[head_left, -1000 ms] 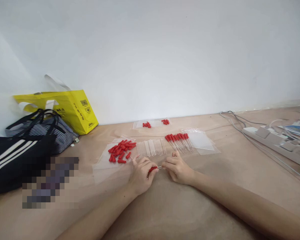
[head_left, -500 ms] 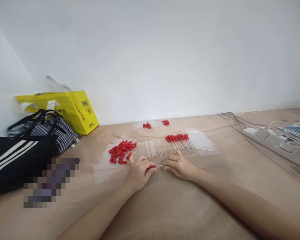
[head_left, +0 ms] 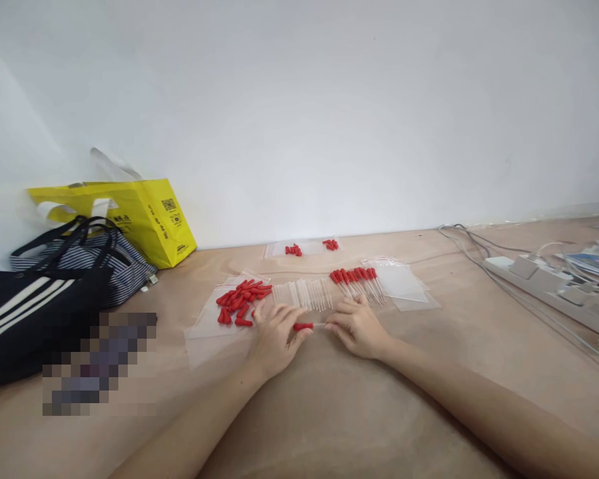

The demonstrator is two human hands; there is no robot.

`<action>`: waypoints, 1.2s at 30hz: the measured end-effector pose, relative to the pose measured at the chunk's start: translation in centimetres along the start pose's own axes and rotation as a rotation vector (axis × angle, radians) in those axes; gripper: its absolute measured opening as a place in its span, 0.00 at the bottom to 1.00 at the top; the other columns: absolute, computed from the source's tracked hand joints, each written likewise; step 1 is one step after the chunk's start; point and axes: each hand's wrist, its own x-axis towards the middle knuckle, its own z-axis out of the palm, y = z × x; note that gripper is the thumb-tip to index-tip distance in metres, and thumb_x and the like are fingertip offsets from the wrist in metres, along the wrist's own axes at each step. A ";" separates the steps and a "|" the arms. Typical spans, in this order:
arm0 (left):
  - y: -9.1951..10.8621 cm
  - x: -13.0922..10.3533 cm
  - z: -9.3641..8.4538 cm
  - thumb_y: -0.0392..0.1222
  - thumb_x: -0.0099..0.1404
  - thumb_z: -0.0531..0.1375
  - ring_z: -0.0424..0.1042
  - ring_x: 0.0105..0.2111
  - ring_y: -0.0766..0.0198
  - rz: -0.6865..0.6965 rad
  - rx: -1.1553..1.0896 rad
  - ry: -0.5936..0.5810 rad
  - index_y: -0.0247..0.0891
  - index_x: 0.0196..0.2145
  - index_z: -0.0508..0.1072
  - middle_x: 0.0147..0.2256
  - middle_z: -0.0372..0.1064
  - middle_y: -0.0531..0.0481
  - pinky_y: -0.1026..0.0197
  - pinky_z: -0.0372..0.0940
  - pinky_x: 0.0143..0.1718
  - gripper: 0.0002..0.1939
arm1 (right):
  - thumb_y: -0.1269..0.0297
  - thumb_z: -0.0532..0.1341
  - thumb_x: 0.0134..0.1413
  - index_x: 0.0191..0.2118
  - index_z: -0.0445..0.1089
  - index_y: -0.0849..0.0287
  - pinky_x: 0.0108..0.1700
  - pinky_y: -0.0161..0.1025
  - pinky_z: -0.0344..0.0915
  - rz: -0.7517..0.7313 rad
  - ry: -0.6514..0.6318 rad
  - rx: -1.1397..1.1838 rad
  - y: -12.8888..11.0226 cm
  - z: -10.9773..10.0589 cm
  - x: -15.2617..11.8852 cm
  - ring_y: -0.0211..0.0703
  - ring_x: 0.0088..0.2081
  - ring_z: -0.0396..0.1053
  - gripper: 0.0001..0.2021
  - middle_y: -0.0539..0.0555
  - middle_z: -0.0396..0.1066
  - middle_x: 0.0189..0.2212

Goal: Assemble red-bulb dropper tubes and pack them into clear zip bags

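A red rubber dropper bulb (head_left: 303, 326) sits on the end of a thin clear tube (head_left: 319, 325), level in front of me. My right hand (head_left: 362, 327) is closed, pinching the tube's right part between thumb and fingers. Beside the bulb, my left hand (head_left: 278, 336) has thumb and index finger spread apart, with the bulb showing in the gap. Beyond that hand lies a heap of loose red bulbs (head_left: 239, 299) on clear plastic bags (head_left: 204, 332). A row of bare clear tubes (head_left: 304, 295) lies ahead. To its right are several droppers with red bulbs (head_left: 358, 283).
Clear zip bags (head_left: 402, 279) lie right of the droppers. Near the wall rests a bag with red bulbs and tubes (head_left: 307, 248). A yellow bag (head_left: 154, 223) and black bag (head_left: 40, 319) stand left; a power strip (head_left: 544, 286) with cables lies right.
My left thumb and fingers have loosened from the red bulb and spread apart, so more of it shows. The bulb and tube have shifted slightly upward in view; my right hand keeps its pinch.
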 end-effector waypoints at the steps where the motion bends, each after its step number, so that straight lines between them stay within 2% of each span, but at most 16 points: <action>1: -0.6 0.1 -0.1 0.48 0.59 0.53 0.62 0.44 0.56 -0.053 0.051 0.051 0.43 0.43 0.65 0.42 0.68 0.49 0.44 0.35 0.52 0.14 | 0.65 0.51 0.54 0.28 0.69 0.58 0.36 0.39 0.44 0.095 0.056 -0.046 0.6 -0.2 0.2 0.39 0.32 0.62 0.10 0.51 0.69 0.26; 3: -2.1 0.2 -0.4 0.49 0.57 0.55 0.60 0.46 0.54 -0.186 0.158 0.138 0.42 0.45 0.64 0.45 0.66 0.47 0.43 0.37 0.51 0.18 | 0.63 0.51 0.54 0.28 0.69 0.58 0.36 0.39 0.44 0.340 0.175 -0.131 2.2 -0.5 0.6 0.41 0.33 0.62 0.12 0.53 0.70 0.27; 5: -3.7 0.1 -0.8 0.48 0.56 0.56 0.60 0.45 0.52 -0.301 0.245 0.148 0.42 0.43 0.66 0.44 0.66 0.46 0.42 0.38 0.50 0.17 | 0.62 0.50 0.53 0.29 0.69 0.58 0.35 0.40 0.43 0.572 0.231 -0.207 3.9 -0.5 0.9 0.43 0.34 0.63 0.12 0.53 0.70 0.26; 7: -4.9 0.0 -1.4 0.47 0.56 0.56 0.60 0.44 0.52 -0.356 0.295 0.101 0.42 0.37 0.69 0.42 0.67 0.47 0.41 0.40 0.48 0.12 | 0.63 0.51 0.51 0.31 0.69 0.58 0.36 0.41 0.43 0.711 0.213 -0.268 5.2 -0.2 1.3 0.45 0.35 0.63 0.11 0.53 0.71 0.26; 9: -5.8 -0.1 -2.0 0.47 0.56 0.55 0.60 0.43 0.52 -0.364 0.309 0.033 0.42 0.32 0.70 0.39 0.67 0.47 0.40 0.41 0.47 0.09 | 0.64 0.51 0.50 0.32 0.69 0.58 0.37 0.42 0.43 0.774 0.168 -0.309 5.9 0.1 1.6 0.46 0.35 0.63 0.10 0.53 0.71 0.26; 11: -6.4 -0.2 -2.7 0.47 0.55 0.56 0.61 0.42 0.53 -0.303 0.293 -0.057 0.42 0.30 0.70 0.38 0.66 0.48 0.40 0.40 0.47 0.08 | 0.64 0.51 0.50 0.33 0.68 0.58 0.38 0.42 0.43 0.804 0.128 -0.324 6.1 0.3 1.8 0.46 0.35 0.64 0.10 0.53 0.71 0.27; 15: -6.9 -0.3 -3.7 0.42 0.55 0.57 0.61 0.42 0.57 -0.091 0.261 -0.201 0.44 0.30 0.70 0.37 0.66 0.51 0.40 0.35 0.49 0.03 | 0.63 0.51 0.49 0.32 0.67 0.58 0.39 0.43 0.43 0.827 0.074 -0.321 6.2 0.5 2.1 0.46 0.36 0.64 0.10 0.53 0.71 0.28; 19: -7.0 -0.2 -3.7 0.38 0.57 0.55 0.61 0.41 0.58 -0.049 0.305 -0.206 0.44 0.27 0.70 0.35 0.66 0.51 0.41 0.34 0.50 0.05 | 0.60 0.51 0.49 0.30 0.67 0.58 0.39 0.43 0.44 0.826 0.084 -0.326 6.1 0.3 2.1 0.47 0.37 0.64 0.11 0.53 0.71 0.30; 23: -6.6 -0.1 -3.5 0.38 0.57 0.54 0.61 0.42 0.57 -0.037 0.335 -0.186 0.42 0.26 0.69 0.35 0.67 0.51 0.42 0.35 0.50 0.05 | 0.59 0.51 0.49 0.30 0.68 0.58 0.40 0.44 0.44 0.747 0.128 -0.330 4.6 0.6 2.7 0.46 0.38 0.63 0.12 0.54 0.71 0.32; 27: -6.7 -0.1 -3.7 0.41 0.57 0.55 0.62 0.41 0.57 -0.084 0.333 -0.160 0.42 0.30 0.68 0.36 0.67 0.50 0.43 0.36 0.50 0.03 | 0.58 0.52 0.48 0.27 0.70 0.59 0.43 0.45 0.44 0.694 -0.006 -0.313 2.6 1.4 4.4 0.46 0.37 0.63 0.13 0.55 0.71 0.29; 32: -7.1 -0.1 -4.2 0.47 0.55 0.56 0.62 0.42 0.54 -0.231 0.341 -0.179 0.42 0.31 0.68 0.37 0.67 0.48 0.41 0.39 0.48 0.08 | 0.58 0.53 0.47 0.28 0.71 0.62 0.43 0.47 0.45 0.785 -0.205 -0.337 1.7 2.3 6.4 0.50 0.38 0.64 0.14 0.60 0.71 0.30; 36: -7.0 -0.1 -3.8 0.50 0.54 0.56 0.62 0.41 0.54 -0.301 0.348 -0.183 0.41 0.29 0.69 0.35 0.66 0.49 0.41 0.41 0.48 0.10 | 0.59 0.53 0.47 0.29 0.71 0.64 0.43 0.48 0.46 0.807 -0.239 -0.339 1.8 2.4 6.8 0.51 0.36 0.66 0.14 0.62 0.71 0.30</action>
